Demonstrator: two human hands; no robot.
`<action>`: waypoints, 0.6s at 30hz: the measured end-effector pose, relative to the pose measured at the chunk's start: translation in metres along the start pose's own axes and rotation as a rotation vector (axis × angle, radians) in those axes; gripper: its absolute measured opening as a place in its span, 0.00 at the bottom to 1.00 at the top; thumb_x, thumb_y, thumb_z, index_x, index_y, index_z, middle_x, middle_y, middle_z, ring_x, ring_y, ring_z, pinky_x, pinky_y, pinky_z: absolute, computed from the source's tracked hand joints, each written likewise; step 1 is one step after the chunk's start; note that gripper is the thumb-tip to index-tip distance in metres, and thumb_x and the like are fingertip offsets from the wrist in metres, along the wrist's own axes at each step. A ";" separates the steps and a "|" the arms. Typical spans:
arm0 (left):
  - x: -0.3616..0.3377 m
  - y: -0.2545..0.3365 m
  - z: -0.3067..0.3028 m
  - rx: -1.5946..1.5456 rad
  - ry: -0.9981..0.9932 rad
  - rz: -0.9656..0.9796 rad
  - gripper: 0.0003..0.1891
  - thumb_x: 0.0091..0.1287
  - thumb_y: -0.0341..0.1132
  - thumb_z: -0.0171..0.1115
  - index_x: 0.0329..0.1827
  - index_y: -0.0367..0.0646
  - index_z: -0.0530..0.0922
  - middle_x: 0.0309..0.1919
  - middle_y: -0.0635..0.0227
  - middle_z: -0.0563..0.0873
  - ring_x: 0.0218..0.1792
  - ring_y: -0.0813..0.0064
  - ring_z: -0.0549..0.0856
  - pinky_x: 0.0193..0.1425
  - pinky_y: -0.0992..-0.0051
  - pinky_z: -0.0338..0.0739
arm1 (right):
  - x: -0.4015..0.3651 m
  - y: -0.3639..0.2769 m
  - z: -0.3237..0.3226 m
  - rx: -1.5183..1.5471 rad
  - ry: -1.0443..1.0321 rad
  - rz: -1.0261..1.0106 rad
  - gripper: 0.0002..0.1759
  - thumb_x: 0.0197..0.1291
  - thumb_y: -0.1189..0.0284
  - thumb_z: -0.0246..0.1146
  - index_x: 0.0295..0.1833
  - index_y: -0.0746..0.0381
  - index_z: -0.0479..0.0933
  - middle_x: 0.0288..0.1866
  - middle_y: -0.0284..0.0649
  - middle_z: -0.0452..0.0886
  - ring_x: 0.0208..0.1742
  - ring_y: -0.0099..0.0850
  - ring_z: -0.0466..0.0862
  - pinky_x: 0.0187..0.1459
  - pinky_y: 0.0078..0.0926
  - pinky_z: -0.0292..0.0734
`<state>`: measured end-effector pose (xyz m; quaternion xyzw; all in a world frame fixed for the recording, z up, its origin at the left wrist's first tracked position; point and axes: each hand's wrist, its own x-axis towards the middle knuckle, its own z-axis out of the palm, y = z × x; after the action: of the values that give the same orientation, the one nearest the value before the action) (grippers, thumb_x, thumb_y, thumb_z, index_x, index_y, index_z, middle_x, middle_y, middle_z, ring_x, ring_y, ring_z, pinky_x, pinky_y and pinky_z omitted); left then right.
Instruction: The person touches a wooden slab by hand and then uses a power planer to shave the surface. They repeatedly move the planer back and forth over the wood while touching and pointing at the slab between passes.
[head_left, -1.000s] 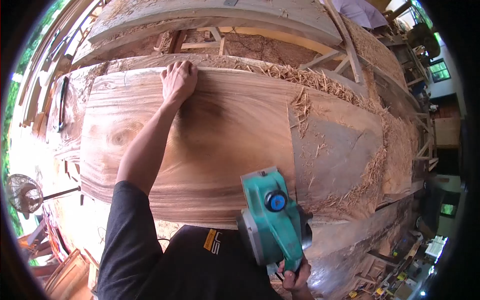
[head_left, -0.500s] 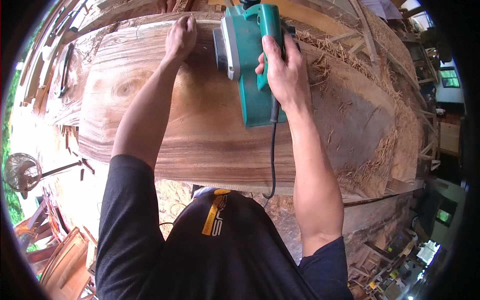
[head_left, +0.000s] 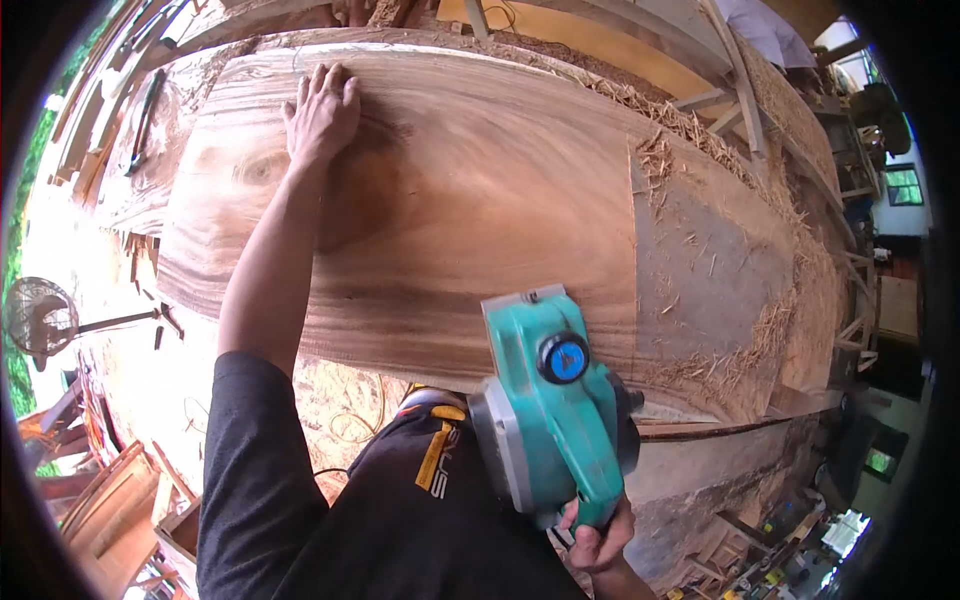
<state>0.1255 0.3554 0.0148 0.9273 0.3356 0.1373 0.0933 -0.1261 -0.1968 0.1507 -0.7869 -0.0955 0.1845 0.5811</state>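
A wide wooden slab (head_left: pixel 450 200) with wavy grain lies in front of me. My left hand (head_left: pixel 323 115) rests flat on its far left part, fingers spread and holding nothing. Low in the view, close to my body, my right hand (head_left: pixel 598 535) is closed round the rear handle of a green electric planer (head_left: pixel 555 410). The planer has a blue-and-black round knob, and its front end overlaps the slab's near edge in the view. Part of the right hand is hidden behind the handle.
Wood shavings (head_left: pixel 690 130) lie along the slab's far and right edges, beside a grey patch (head_left: pixel 700 270). A round fan (head_left: pixel 42 315) stands at the left. Wooden beams (head_left: pixel 735 70) cross the upper right, near a person (head_left: pixel 765 30) in light clothing.
My right hand has brought the planer from the slab's far side back toward my body. My left hand has shifted slightly left and nearer, and its fingers have spread flat.
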 end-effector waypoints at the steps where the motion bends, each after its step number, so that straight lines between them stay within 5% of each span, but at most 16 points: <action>1: 0.000 -0.003 0.000 -0.017 0.009 0.003 0.31 0.80 0.58 0.40 0.81 0.57 0.66 0.84 0.65 0.62 0.84 0.58 0.58 0.83 0.40 0.48 | 0.013 -0.002 0.005 -0.006 0.021 -0.013 0.32 0.66 0.63 0.62 0.66 0.78 0.71 0.27 0.36 0.81 0.27 0.26 0.84 0.33 0.25 0.81; 7: 0.000 -0.003 -0.001 -0.009 -0.006 -0.006 0.33 0.81 0.59 0.40 0.82 0.53 0.64 0.84 0.65 0.62 0.84 0.58 0.59 0.83 0.40 0.48 | 0.174 -0.046 0.060 0.006 0.004 -0.195 0.30 0.72 0.75 0.58 0.76 0.73 0.64 0.29 0.35 0.79 0.24 0.21 0.78 0.28 0.24 0.76; 11: -0.002 0.005 -0.007 0.083 -0.031 0.002 0.39 0.77 0.67 0.43 0.84 0.56 0.61 0.85 0.67 0.59 0.85 0.61 0.55 0.84 0.42 0.47 | 0.311 -0.071 0.095 0.048 0.025 -0.291 0.19 0.77 0.64 0.60 0.66 0.60 0.77 0.30 0.34 0.81 0.24 0.22 0.80 0.25 0.25 0.76; 13: -0.001 0.006 -0.010 0.114 -0.059 0.022 0.39 0.77 0.67 0.43 0.85 0.57 0.60 0.85 0.67 0.59 0.85 0.61 0.55 0.83 0.42 0.47 | 0.370 -0.079 0.097 -0.028 -0.010 -0.318 0.21 0.76 0.58 0.60 0.65 0.60 0.77 0.30 0.36 0.82 0.25 0.24 0.83 0.27 0.27 0.78; 18: 0.006 -0.004 -0.003 0.146 -0.068 0.044 0.40 0.76 0.69 0.42 0.85 0.59 0.59 0.86 0.68 0.58 0.86 0.62 0.54 0.83 0.41 0.47 | 0.361 -0.077 0.076 -0.020 -0.057 -0.318 0.25 0.76 0.57 0.58 0.72 0.58 0.73 0.29 0.37 0.81 0.26 0.26 0.85 0.32 0.30 0.82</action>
<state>0.1265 0.3626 0.0180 0.9428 0.3211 0.0828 0.0339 0.1783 0.0256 0.1391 -0.7619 -0.2372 0.1117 0.5923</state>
